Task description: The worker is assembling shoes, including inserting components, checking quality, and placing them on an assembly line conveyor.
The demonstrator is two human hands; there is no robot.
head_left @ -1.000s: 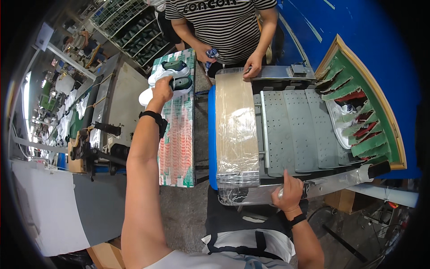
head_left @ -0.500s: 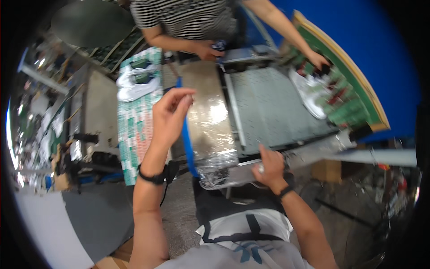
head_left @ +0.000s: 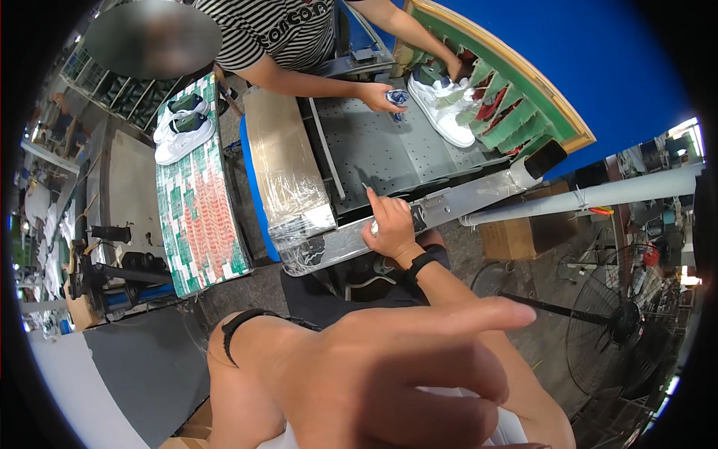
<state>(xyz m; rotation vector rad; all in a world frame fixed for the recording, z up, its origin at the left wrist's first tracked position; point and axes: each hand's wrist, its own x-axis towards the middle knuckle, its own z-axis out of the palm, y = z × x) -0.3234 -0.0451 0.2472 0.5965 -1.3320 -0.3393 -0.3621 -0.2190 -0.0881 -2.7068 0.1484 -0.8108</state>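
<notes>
White shoes (head_left: 443, 116) lie beyond and right of your right fingers (head_left: 377, 206), toes toward your side.
Their long axis slants across a grey, perforated belt (head_left: 355, 146). Your right fingers rest at a metal rail (head_left: 467, 200), index straight, others bent; your left fingers (head_left: 452, 320) curl, index stretched apart. Whether either grips, I can't tell. Right of your right fingers stands a cardboard box (head_left: 512, 236).
</notes>
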